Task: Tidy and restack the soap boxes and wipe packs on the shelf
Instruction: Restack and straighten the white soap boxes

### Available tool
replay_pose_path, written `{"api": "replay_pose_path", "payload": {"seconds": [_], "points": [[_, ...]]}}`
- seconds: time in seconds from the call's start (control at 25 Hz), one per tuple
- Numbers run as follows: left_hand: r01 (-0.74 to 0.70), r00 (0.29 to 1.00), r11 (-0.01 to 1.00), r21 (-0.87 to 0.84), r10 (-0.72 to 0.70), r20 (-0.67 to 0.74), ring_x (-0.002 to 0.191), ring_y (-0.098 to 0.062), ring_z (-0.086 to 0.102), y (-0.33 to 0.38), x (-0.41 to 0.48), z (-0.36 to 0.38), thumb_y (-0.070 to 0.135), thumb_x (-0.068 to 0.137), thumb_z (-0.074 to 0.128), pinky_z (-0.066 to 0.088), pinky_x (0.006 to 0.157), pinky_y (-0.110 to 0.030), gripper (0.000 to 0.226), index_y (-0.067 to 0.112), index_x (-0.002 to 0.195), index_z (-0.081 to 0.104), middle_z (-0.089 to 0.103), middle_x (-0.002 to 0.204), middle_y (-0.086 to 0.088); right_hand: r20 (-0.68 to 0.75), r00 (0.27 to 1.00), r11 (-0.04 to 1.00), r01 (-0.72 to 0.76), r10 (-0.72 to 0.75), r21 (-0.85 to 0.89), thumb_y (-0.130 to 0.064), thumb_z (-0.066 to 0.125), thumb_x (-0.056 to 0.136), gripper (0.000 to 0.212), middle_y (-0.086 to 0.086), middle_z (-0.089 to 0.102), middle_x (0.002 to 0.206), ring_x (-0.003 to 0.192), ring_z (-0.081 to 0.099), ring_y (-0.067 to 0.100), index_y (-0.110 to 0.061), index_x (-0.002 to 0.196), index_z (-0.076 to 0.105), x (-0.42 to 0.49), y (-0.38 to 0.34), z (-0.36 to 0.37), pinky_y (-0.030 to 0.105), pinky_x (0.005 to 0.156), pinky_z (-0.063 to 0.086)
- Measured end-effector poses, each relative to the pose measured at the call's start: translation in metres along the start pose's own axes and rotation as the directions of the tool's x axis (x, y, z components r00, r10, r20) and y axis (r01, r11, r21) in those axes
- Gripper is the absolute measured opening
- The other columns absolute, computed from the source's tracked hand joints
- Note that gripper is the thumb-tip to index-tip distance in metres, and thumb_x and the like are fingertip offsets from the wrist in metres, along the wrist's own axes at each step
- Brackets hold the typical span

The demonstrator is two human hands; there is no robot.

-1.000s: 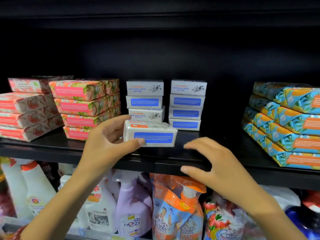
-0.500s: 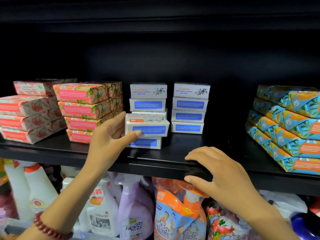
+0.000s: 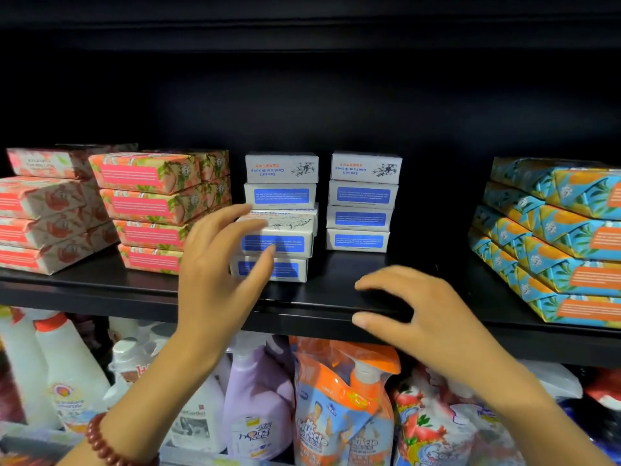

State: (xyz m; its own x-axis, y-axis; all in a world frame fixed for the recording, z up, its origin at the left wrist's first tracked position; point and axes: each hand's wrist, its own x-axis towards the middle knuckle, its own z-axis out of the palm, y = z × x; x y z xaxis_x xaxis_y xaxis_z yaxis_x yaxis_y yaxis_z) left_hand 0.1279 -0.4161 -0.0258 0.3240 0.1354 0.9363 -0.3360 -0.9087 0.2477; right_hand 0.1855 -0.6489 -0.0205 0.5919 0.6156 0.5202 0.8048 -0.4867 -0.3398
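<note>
White soap boxes with blue labels stand in two stacks, the left stack [image 3: 281, 183] and the right stack [image 3: 363, 200], on the black shelf [image 3: 100, 287]. In front of the left stack, one white box [image 3: 285, 235] lies on top of another [image 3: 282, 270]. My left hand [image 3: 215, 270] is at the upper box with fingers spread; the thumb tip touches its blue front and the fingers reach over its left top corner. My right hand [image 3: 423, 314] rests loosely over the shelf's front edge, holding nothing.
Pink floral packs [image 3: 151, 203] and red-patterned packs [image 3: 43, 213] are stacked at the left. Blue and orange packs [image 3: 554, 237] step down at the right. Below the shelf stand spray bottles [image 3: 258, 398] and refill pouches [image 3: 336, 408].
My left hand carried the white box back from the shelf front and set it on the lower front box; its grip has loosened. My right hand stayed at the shelf edge.
</note>
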Motion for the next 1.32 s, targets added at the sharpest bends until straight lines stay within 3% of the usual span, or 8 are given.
{"api": "replay_pose_path", "payload": {"seconds": [0.2,0.32,0.56,0.76,0.88,1.08,1.24,1.32], "points": [[-0.115,0.969,0.986,-0.117,0.137,0.205,0.087,-0.015,0.064,0.029,-0.008,0.018,0.030,0.083,0.061,0.049,0.079,-0.028,0.024,0.009,0.089,0.071,0.070,0.092,0.000,-0.408,0.913,0.999,-0.030,0.019,-0.021,-0.029,0.070,0.080,0.048,-0.003,0.054,0.123,0.116,0.047,0.009,-0.016,0.124,0.055,0.057,0.009,-0.020,0.022,0.097,0.038],[-0.099,0.895,0.991,-0.094,0.130,0.426,0.079,-0.013,0.064,0.036,-0.013,0.027,0.043,0.082,0.055,0.051,0.065,-0.035,0.032,0.015,0.085,0.072,0.070,0.083,0.007,-0.419,0.904,0.968,-0.173,0.082,-0.184,-0.033,0.068,0.082,0.049,0.008,0.054,0.120,0.115,0.046,0.022,-0.009,0.122,0.051,0.093,0.020,-0.023,0.027,0.089,0.038],[-0.052,0.871,0.998,-0.047,0.068,0.486,0.079,-0.005,0.062,0.033,-0.014,0.028,0.053,0.081,0.049,0.053,0.061,-0.027,0.039,0.024,0.083,0.073,0.070,0.084,0.014,-0.341,0.939,0.882,-0.206,0.055,-0.425,-0.026,0.066,0.086,0.062,0.016,0.057,0.117,0.097,0.060,0.029,-0.005,0.137,0.037,0.122,0.027,-0.014,0.031,0.076,0.047],[-0.002,0.857,0.999,-0.045,0.025,0.515,0.083,-0.003,0.061,0.034,-0.013,0.027,0.057,0.080,0.049,0.052,0.066,-0.026,0.040,0.026,0.086,0.073,0.070,0.087,0.015,-0.475,0.880,0.887,-0.215,-0.006,-0.409,-0.007,0.063,0.085,0.019,0.020,0.056,0.106,0.100,0.052,0.034,0.002,0.101,0.059,0.117,0.022,-0.017,0.033,0.074,0.040],[0.149,0.843,0.985,-0.084,-0.082,0.531,0.087,0.002,0.061,0.034,-0.012,0.025,0.060,0.074,0.055,0.051,0.074,-0.023,0.035,0.033,0.088,0.072,0.069,0.088,0.021,-0.538,0.831,0.902,-0.116,-0.141,-0.416,-0.001,0.063,0.081,0.025,0.021,0.053,0.112,0.108,0.044,0.035,0.002,0.106,0.060,0.101,0.019,-0.019,0.038,0.085,0.044],[0.615,0.777,0.610,-0.500,-0.363,0.514,0.079,-0.006,0.070,0.036,0.002,0.022,0.058,0.065,0.063,0.052,0.069,-0.016,0.032,0.035,0.083,0.074,0.074,0.083,0.008,-0.631,0.686,0.897,0.073,-0.363,-0.437,-0.005,0.069,0.079,0.030,0.021,0.058,0.101,0.099,0.044,0.025,0.004,0.107,0.063,0.056,0.009,-0.022,0.014,0.081,0.031],[0.822,0.570,0.270,-0.502,-0.401,0.717,0.063,-0.017,0.070,0.044,0.024,0.017,0.072,0.052,0.071,0.053,0.052,-0.020,0.067,0.014,0.086,0.073,0.074,0.076,-0.012,-0.612,0.568,0.818,0.220,-0.550,-0.531,0.000,0.069,0.080,0.025,0.017,0.058,0.102,0.099,0.046,0.026,0.005,0.104,0.066,0.026,0.001,-0.017,0.021,0.092,0.035],[0.836,0.549,0.237,-0.495,-0.354,0.757,0.060,-0.017,0.069,0.047,0.027,0.016,0.069,0.052,0.072,0.052,0.050,-0.021,0.066,0.012,0.087,0.073,0.073,0.076,-0.011,-0.563,0.533,0.762,0.289,-0.631,-0.580,-0.003,0.067,0.083,0.025,0.011,0.052,0.104,0.097,0.048,0.026,-0.002,0.108,0.062,0.018,-0.002,-0.013,0.027,0.090,0.039]]}}
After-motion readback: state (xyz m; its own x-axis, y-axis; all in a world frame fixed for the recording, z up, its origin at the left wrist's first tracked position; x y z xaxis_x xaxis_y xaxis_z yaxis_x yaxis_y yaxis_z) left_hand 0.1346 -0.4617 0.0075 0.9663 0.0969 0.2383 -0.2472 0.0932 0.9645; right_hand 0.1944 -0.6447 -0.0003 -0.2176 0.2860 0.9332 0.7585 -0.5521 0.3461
